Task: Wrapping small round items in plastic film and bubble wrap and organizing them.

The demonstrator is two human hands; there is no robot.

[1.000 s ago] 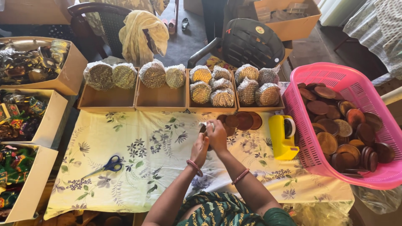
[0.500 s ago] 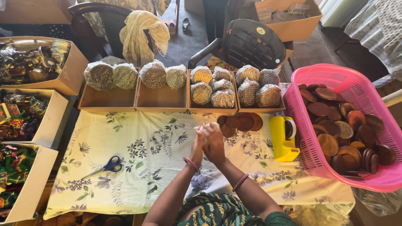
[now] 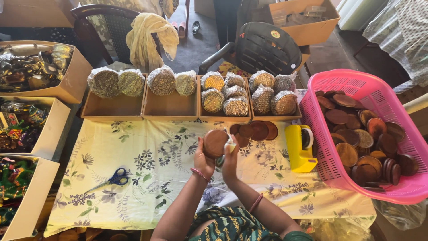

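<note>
A: What are the hands holding?

B: The left hand (image 3: 204,161) and right hand (image 3: 230,161) close around a round brown wooden disc (image 3: 216,143), tilted up above the floral tablecloth (image 3: 147,165).

A: Anything unclear?

B: Something pale between the right fingers (image 3: 231,147) is hard to make out. Beyond the disc lie more discs (image 3: 255,130), then boxes of netted bundles (image 3: 223,93).

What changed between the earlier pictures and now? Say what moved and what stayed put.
The left hand now shows a round brown disc face-on above the cloth; earlier both hands were pressed together around something small. The right hand stays against it. Scissors, yellow tape dispenser and pink basket are unmoved.
</note>
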